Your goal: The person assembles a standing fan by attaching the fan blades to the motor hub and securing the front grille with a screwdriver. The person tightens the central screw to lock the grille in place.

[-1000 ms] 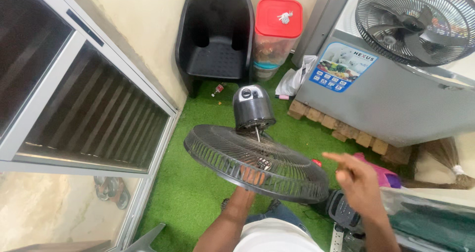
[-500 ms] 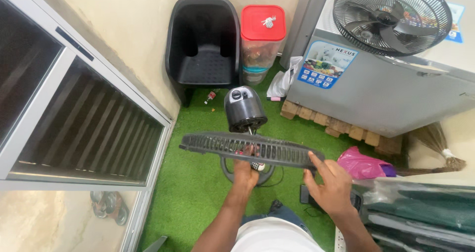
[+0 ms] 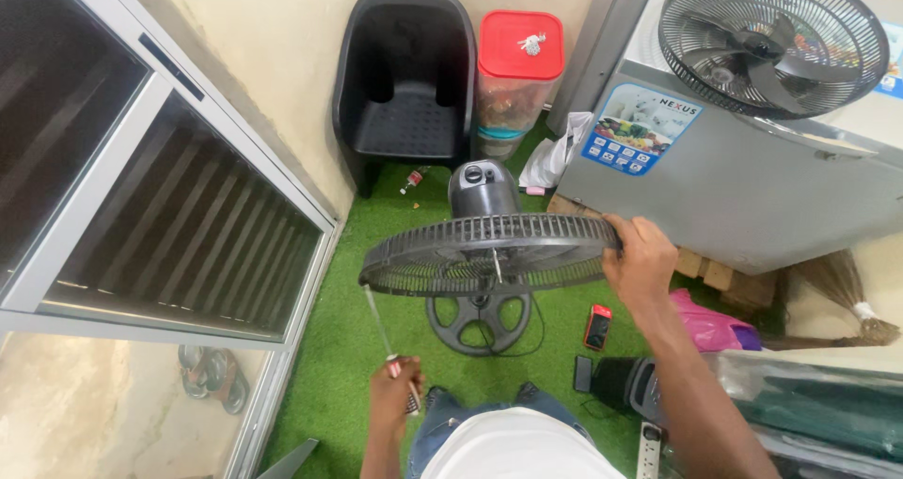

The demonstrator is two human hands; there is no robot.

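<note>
A black standing fan stands on green artificial grass, its rear grille (image 3: 470, 253) tilted nearly flat below the motor housing (image 3: 482, 188) and above the round base (image 3: 478, 321). My right hand (image 3: 641, 258) grips the grille's right rim. My left hand (image 3: 395, 394) is low near my lap, shut on a screwdriver (image 3: 378, 321) whose thin shaft points up toward the grille's left edge. The bare spindle shows through the grille's centre.
A second fan grille with blades (image 3: 771, 39) lies on a grey chest freezer (image 3: 715, 178). A black plastic chair (image 3: 406, 84) and a red-lidded container (image 3: 515, 75) stand at the wall. A small red device (image 3: 597, 327), a pink bag (image 3: 707, 321) and a power strip (image 3: 649, 446) lie at right. A louvred window (image 3: 179, 225) is at left.
My right hand rose from the floor to grip the grille's right rim. My left hand left the fan's centre, dropped toward my lap and now holds a screwdriver. The grille tilted flatter.
</note>
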